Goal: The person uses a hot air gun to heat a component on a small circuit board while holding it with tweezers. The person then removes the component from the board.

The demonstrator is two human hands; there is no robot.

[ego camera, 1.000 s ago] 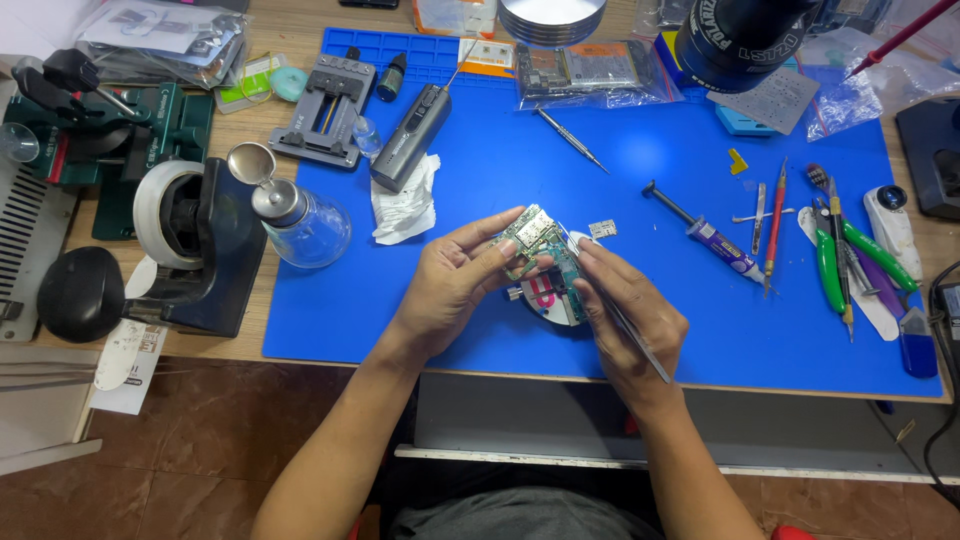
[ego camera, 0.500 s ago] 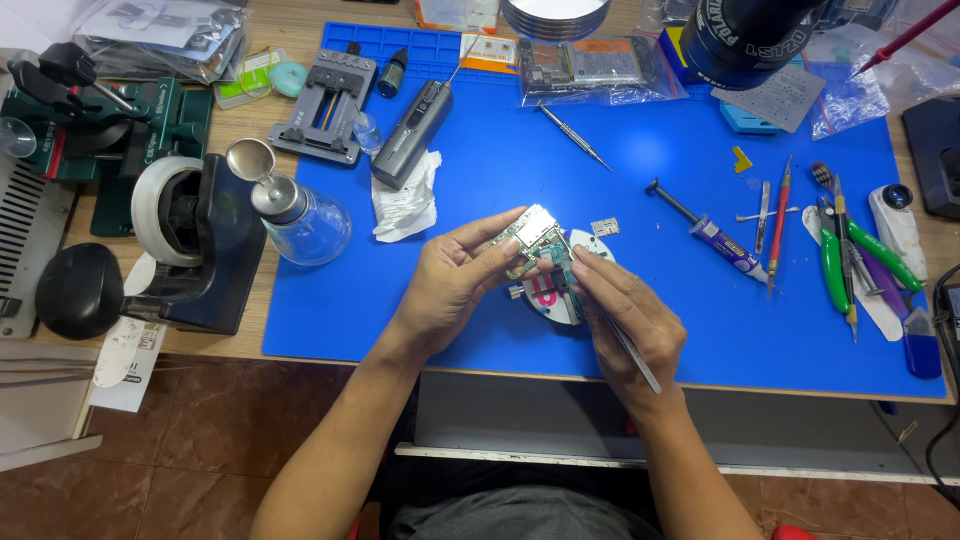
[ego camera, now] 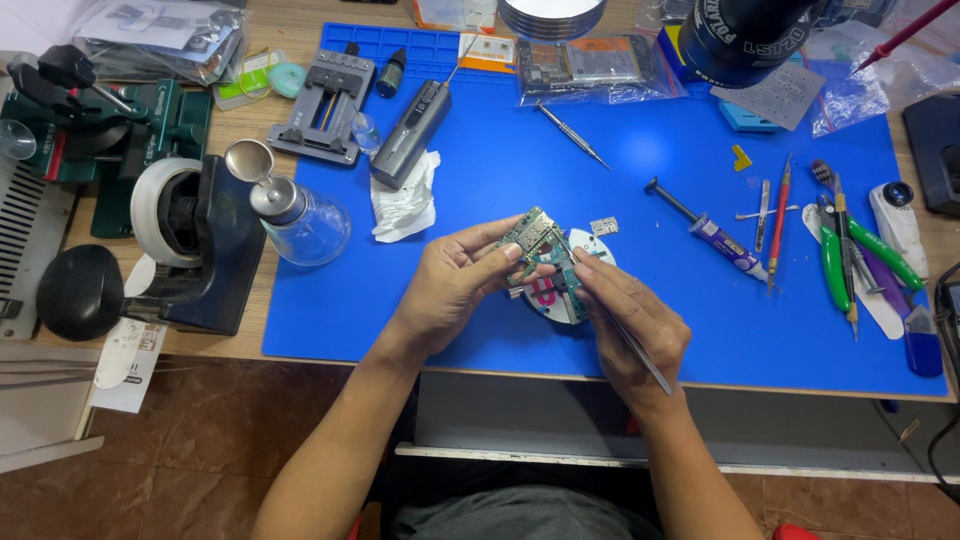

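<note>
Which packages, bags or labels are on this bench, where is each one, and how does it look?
Clear plastic bag: back centre of the blue mat, flat, circuit boards inside.
Clear bag: back left, crumpled, grey contents.
Paper label: front left table edge, white, rectangular.
Syringe: right of the hands, purple label.

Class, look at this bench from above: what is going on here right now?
A person sits at a blue work mat strewn with repair tools. The left hand holds a small green circuit board tilted above a round white disc. The right hand holds thin metal tweezers with their tips at the board. A grey syringe with a purple label lies untouched to the right.
</note>
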